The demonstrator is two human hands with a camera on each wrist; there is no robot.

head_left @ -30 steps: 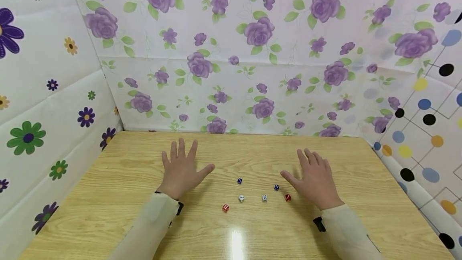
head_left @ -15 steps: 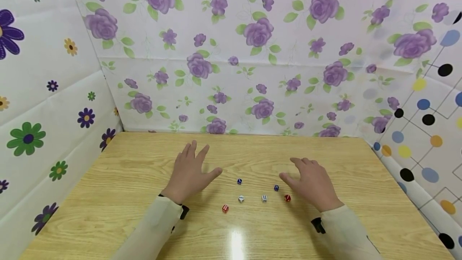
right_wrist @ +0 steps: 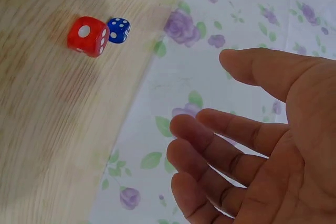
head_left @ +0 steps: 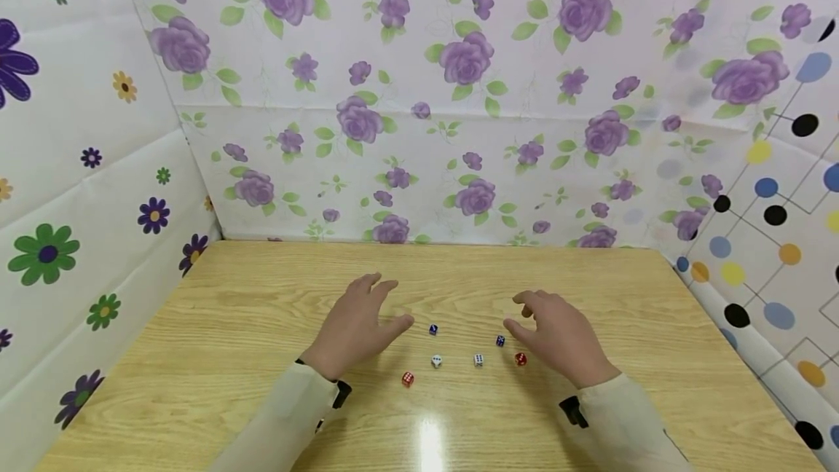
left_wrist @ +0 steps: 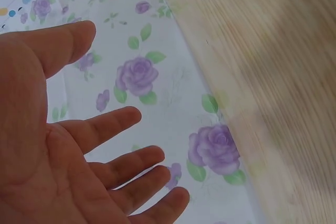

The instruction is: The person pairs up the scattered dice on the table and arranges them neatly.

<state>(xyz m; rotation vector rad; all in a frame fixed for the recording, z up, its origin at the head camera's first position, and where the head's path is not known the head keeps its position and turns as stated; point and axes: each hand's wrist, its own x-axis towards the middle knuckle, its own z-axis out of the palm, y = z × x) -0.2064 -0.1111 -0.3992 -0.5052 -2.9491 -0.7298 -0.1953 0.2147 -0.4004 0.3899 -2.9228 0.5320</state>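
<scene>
Neither hand grips anything: the left hand (head_left: 357, 330) and the right hand (head_left: 562, 337) are held in front of the person, with the fingers softly bent and the thumbs spread away from them. The left hand is directed forward and somewhat to the right; the right hand is directed forward and to the left, so they lean toward each other.

Between them, six dice lie on the wooden table (head_left: 223, 341), all apart from the hands. On the left side, the left blue die (head_left: 433, 329) is the farthest from the person, the left white die (head_left: 436, 361) is nearer, and the left red die (head_left: 408, 379) is the nearest. On the other side, the right blue die (head_left: 500, 341) lies near the right thumb, the right red die (head_left: 521, 359) is just beside it, and the right white die (head_left: 478, 360) is a little to the left of these two.

Each die is a cube, equal in all directions, so one cannot speak of a long axis. The right white die shows six pips; the left white die seems to turn a corner toward the person. From the right wrist, a red die shows one big pip on one face and partly overlaps a blue die. From the left wrist, a blue die turns a six-pip face toward the camera.

Behind the table hangs a flowered cloth (head_left: 419, 64).
</scene>
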